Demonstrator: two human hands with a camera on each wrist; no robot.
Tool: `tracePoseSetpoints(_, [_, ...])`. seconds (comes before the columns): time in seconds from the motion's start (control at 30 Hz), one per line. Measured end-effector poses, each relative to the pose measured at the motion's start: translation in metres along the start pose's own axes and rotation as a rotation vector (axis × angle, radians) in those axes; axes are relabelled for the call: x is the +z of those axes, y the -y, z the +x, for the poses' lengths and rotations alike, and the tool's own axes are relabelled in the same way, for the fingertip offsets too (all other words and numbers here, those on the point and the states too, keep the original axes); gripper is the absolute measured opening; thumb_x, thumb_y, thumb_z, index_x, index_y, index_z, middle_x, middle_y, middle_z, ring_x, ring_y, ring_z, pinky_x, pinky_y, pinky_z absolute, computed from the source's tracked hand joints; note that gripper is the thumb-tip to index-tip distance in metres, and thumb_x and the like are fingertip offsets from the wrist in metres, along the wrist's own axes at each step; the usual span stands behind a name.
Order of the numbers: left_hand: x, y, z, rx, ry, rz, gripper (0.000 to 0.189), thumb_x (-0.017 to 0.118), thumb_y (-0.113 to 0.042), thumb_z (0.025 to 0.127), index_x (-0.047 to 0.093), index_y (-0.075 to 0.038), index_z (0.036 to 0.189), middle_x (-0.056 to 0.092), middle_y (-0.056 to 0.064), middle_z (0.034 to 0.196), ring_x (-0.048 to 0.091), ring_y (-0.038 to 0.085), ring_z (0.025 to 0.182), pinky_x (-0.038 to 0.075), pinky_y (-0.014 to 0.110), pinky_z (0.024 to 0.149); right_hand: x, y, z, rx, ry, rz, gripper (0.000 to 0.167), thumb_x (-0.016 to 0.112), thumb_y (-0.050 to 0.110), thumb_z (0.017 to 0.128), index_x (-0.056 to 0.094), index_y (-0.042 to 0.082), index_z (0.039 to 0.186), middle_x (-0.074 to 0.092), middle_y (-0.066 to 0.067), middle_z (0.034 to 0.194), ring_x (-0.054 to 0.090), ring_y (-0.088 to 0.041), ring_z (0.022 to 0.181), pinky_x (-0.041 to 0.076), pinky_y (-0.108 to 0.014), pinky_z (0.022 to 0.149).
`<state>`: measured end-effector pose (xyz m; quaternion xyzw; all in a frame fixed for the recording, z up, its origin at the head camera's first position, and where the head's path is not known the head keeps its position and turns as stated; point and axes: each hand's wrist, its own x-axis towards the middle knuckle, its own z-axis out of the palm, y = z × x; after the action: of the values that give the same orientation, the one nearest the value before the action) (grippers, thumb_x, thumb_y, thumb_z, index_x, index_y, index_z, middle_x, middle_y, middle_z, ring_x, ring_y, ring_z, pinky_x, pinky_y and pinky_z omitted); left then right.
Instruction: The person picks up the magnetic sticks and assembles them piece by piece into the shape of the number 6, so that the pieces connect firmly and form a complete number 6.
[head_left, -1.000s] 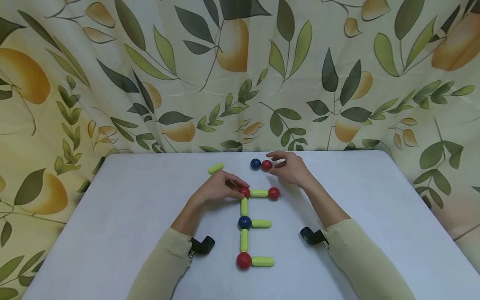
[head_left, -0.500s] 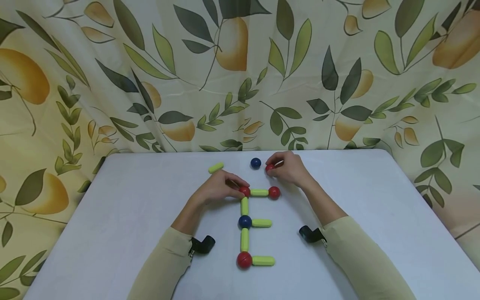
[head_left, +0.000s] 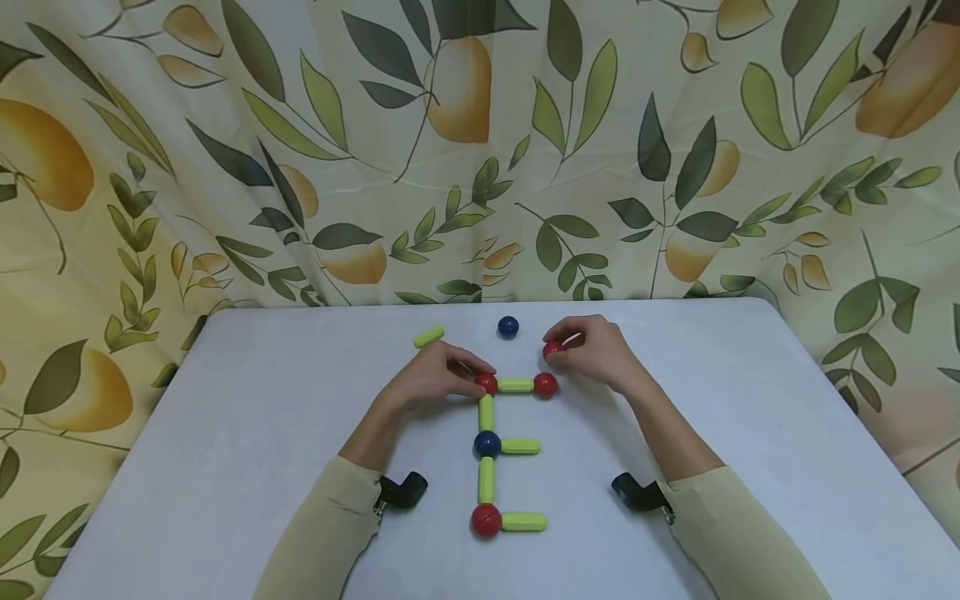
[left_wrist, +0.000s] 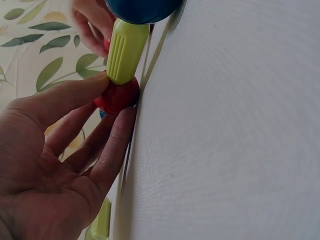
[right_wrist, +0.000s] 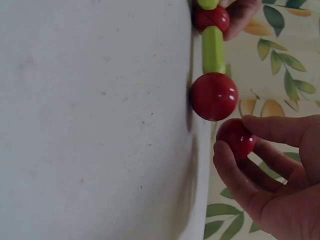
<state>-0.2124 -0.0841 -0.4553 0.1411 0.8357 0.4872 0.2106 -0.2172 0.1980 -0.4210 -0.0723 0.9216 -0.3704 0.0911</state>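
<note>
On the white table lies a flat E-like figure of yellow-green rods and balls. My left hand [head_left: 437, 375] holds the red ball [left_wrist: 118, 97] at its far left corner, thumb and fingers around it. A rod [head_left: 515, 385] runs right from there to another red ball [head_left: 546, 384]. Down the figure's left side come a blue ball [head_left: 487, 443] and a red ball [head_left: 486, 520], each with a rod pointing right. My right hand [head_left: 596, 354] pinches a loose red ball [right_wrist: 236, 138] just beyond the far right ball of the figure.
Near the table's far edge sit a single blue ball [head_left: 507, 327] and a loose yellow-green rod [head_left: 429, 336], the rod just past my left hand. A curtain [head_left: 585, 167] printed with leaves and fruit hangs behind the table [head_left: 247, 417].
My right hand has taken hold of the red ball beside the blue one and drawn it right and towards me. My left hand has stayed on the corner ball.
</note>
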Motion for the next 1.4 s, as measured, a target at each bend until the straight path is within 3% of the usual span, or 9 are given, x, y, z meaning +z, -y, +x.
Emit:
tracePoseSetpoints(0.33, [0.001,0.002,0.001,0.004,-0.013,0.010,0.028,0.087,-0.013,0.084,0.083,-0.025,0.109,0.076,-0.006,0.109,0.065,0.019,0.101,0.054,0.031,0.087,-0.013,0.007,-0.035,0.031,0.067,-0.011,0.030,0.075,0.014,0.086,0.080,0.013,0.116,0.074,-0.009,0.112,0.065,-0.027,0.098,0.049,-0.033,0.077])
tracePoseSetpoints(0.67, [-0.001,0.003,0.000,0.027,-0.004,0.008,0.029,0.088,-0.014,0.083,0.083,-0.022,0.110,0.078,-0.003,0.104,0.068,0.016,0.096,0.054,0.028,0.083,-0.009,0.015,-0.056,0.004,0.194,0.014,0.025,0.078,0.014,0.087,0.081,0.014,0.112,0.072,-0.008,0.111,0.064,-0.023,0.090,0.053,-0.033,0.074])
tracePoseSetpoints(0.9, [0.000,0.003,0.001,0.029,-0.004,0.010,0.029,0.088,-0.015,0.083,0.083,-0.021,0.110,0.078,-0.003,0.105,0.068,0.016,0.096,0.054,0.028,0.083,-0.001,0.019,-0.063,-0.018,0.262,-0.013,0.021,0.079,0.010,0.085,0.080,0.013,0.106,0.069,-0.007,0.107,0.060,-0.024,0.092,0.052,-0.033,0.073])
tracePoseSetpoints(1.17, [0.000,0.004,0.001,0.029,-0.003,-0.004,0.029,0.088,-0.014,0.083,0.083,-0.021,0.110,0.078,-0.003,0.105,0.068,0.017,0.096,0.055,0.028,0.083,0.010,0.023,-0.065,-0.039,0.366,-0.043,0.019,0.079,0.004,0.080,0.077,0.014,0.096,0.066,-0.006,0.096,0.060,-0.023,0.085,0.053,-0.033,0.070])
tracePoseSetpoints(1.4, [-0.001,0.003,0.001,0.020,0.000,-0.009,0.028,0.087,-0.015,0.084,0.082,-0.022,0.111,0.078,-0.004,0.105,0.067,0.018,0.097,0.055,0.030,0.084,0.016,0.025,-0.067,-0.071,0.450,-0.076,0.024,0.083,0.005,0.079,0.076,0.016,0.099,0.064,-0.004,0.089,0.057,-0.021,0.081,0.050,-0.031,0.066])
